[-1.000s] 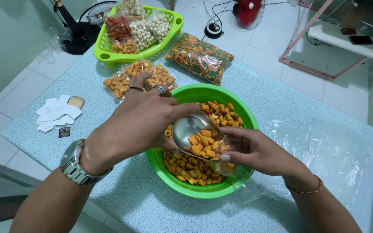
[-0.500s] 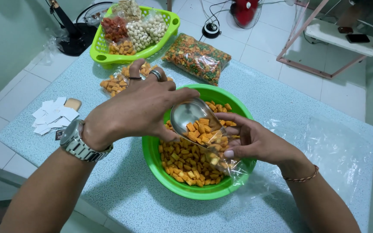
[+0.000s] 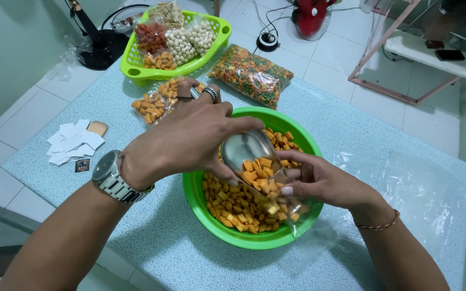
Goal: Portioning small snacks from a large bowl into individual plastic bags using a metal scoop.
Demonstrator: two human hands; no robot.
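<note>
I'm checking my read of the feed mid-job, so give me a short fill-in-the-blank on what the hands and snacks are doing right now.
1. The left hand tips a metal ____ of orange snack pieces.
2. The right hand holds open a clear plastic ____ over the bowl.
3. The bowl holding the orange snacks is ____ in colour.
4. The wristwatch sits on the ____ wrist.

Missing words: scoop; bag; green; left

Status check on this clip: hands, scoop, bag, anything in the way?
Left hand grips tilted metal scoop of orange snack pieces. Right hand holds clear plastic bag open over round green plastic bowl. Nothing blocking.
</note>
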